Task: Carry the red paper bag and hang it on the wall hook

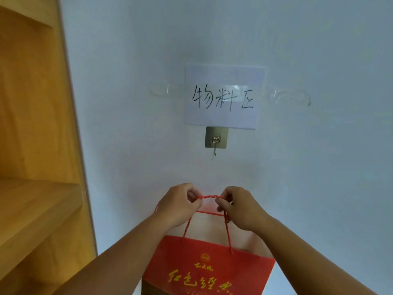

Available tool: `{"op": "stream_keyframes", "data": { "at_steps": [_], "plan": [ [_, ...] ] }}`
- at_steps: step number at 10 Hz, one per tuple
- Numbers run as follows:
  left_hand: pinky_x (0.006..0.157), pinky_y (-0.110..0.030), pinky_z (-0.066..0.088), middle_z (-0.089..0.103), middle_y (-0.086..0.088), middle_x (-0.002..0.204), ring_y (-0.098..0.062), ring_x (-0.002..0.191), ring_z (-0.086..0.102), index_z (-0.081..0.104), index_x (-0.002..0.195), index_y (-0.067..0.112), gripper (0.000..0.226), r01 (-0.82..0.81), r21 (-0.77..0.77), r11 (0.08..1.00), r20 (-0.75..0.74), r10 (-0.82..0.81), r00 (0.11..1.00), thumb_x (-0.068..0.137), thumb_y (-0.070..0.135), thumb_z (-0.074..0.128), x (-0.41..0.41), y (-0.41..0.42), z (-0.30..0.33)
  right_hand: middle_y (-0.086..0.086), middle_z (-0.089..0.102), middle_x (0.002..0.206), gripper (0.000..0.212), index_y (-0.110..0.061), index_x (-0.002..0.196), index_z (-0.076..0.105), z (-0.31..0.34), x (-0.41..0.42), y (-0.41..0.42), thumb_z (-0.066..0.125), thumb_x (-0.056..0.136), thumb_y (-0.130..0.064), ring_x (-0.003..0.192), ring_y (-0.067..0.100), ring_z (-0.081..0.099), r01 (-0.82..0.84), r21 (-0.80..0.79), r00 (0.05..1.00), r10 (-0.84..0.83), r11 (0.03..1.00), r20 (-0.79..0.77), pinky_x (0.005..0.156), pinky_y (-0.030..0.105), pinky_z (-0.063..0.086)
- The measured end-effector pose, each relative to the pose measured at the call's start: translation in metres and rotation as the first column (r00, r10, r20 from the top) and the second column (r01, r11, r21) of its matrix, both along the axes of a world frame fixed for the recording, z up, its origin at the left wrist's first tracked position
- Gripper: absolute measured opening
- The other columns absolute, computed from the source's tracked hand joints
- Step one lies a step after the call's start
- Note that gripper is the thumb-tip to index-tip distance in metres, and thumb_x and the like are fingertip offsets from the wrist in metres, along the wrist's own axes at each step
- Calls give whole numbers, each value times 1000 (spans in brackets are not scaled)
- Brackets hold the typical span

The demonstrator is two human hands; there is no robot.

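Your left hand (177,204) pinches one end of the red rope handle (209,197), and your right hand (241,207) pinches the other, pulling the cord into a short arch between them. Below your wrists hangs the red paper bag (207,271), gold lettering facing you. Right above, well clear of the cord, sits the wall hook (216,139) on its metal plate, just under a handwritten paper sign (223,96). Wooden shelving (36,145) stands at your left.

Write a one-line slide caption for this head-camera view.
Both hands, left hand and right hand, stretch the red paper bag's rope handle below the wall hook.
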State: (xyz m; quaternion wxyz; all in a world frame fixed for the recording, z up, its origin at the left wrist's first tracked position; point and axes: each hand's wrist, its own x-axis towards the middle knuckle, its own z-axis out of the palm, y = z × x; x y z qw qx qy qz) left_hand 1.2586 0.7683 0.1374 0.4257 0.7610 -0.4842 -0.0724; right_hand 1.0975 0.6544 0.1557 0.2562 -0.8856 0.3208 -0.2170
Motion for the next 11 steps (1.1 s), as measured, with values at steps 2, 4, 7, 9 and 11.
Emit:
{"op": "stream_keyframes", "data": {
  "at_steps": [2,4,7,9,11],
  "plan": [
    [80,-32,60,73,10,84,-6,80,68,76,92,25,5,-33,-200,979,-28,28,999,87,25,78,23,-28,52,-4,76,76,19,-17,84,66,56,29,-25,63,100,-27,66,10,66,6,-82,981,11,997,196,71,36,59],
    [81,-38,62,74,10,82,-9,81,70,76,88,28,4,-68,-317,946,-5,70,998,86,29,79,40,-60,82,-5,74,75,20,-20,79,64,84,52,-54,65,98,-25,64,7,61,82,-177,960,-30,981,279,61,27,46],
    [77,-39,63,74,15,77,0,73,68,78,88,29,12,-114,-180,977,37,123,992,83,40,80,44,-72,55,2,76,66,22,-11,74,71,59,57,-78,74,93,-21,53,18,70,91,-93,977,-71,992,200,61,33,60],
    [76,-33,60,74,13,87,-4,80,68,75,100,28,29,-86,-129,988,93,98,991,87,54,71,29,-62,45,0,75,63,39,-14,72,75,44,52,-66,65,98,-40,52,15,72,57,-66,989,-48,996,137,59,31,61],
    [72,-29,60,75,13,92,-3,80,67,73,105,29,28,-106,-189,976,90,124,988,92,53,66,22,-40,28,-3,76,98,29,-19,104,75,24,42,-45,56,102,-41,81,18,71,144,-174,979,-115,974,168,78,44,59]
  ]
}}
